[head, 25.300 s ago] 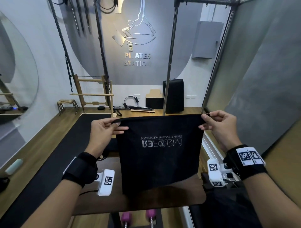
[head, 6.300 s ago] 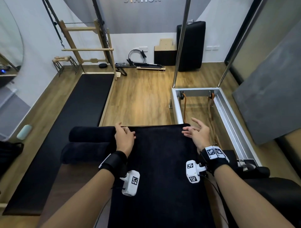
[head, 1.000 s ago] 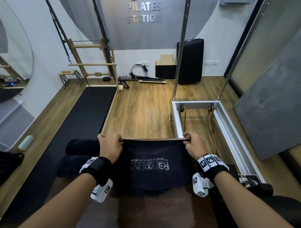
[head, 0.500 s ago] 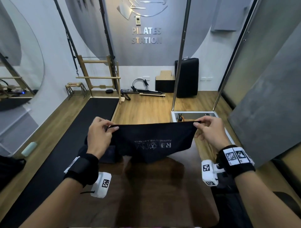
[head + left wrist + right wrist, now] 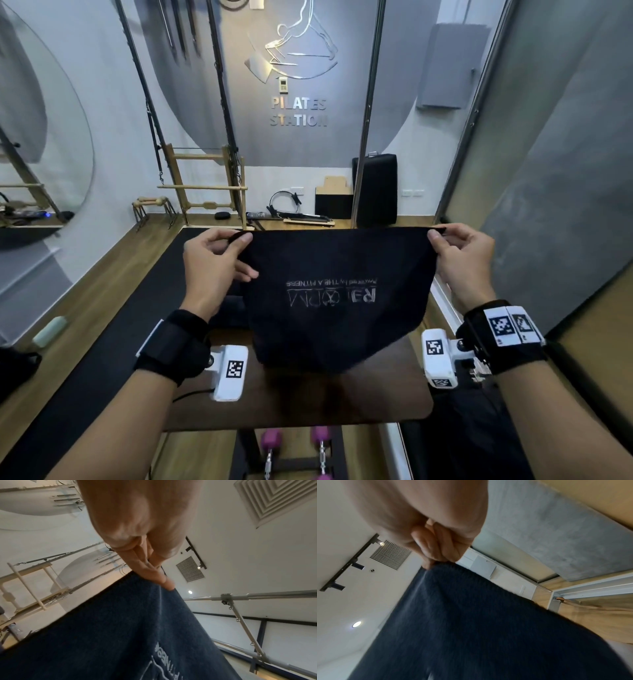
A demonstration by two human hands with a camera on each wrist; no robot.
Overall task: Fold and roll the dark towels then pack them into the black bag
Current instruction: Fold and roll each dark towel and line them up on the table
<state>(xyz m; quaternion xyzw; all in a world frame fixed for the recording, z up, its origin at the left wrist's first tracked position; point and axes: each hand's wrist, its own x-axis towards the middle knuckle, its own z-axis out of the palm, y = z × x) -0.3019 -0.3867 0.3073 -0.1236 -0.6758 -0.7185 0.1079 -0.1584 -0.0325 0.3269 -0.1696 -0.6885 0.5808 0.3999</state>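
**Towel held up by two corners over the wooden table**

Dark towel (image 5: pixel 337 294) hangs in the air above the brown wooden table (image 5: pixel 383 394), top edge stretched level, bottom hem clear of the tabletop or just short of it. Printed logo faces the wearer, upside down.

Left hand (image 5: pixel 214 270): thumb and forefinger clamped on the towel's left top corner; the other fingers lie partly extended against the cloth just below. Left wrist view confirms fingertips (image 5: pixel 161 579) closed on the hem.

Right hand (image 5: pixel 460 260): pinches the right top corner between thumb and forefinger, the rest curled in behind. Right wrist view shows the fingers (image 5: pixel 440 551) bunched tight on the edge.

Judgement: holding by both corners lets the weight pull the cloth flat and square, so it can be laid on the table without wrinkles for the fold and roll. Corners pulled apart keep the top edge taut.

Below the table: pink dumbbells (image 5: pixel 270 445) on a rack. Left of the table, a black floor mat (image 5: pixel 113 329). Something dark at the far left edge of the head view, beyond the mat; cannot tell whether it is the black bag.
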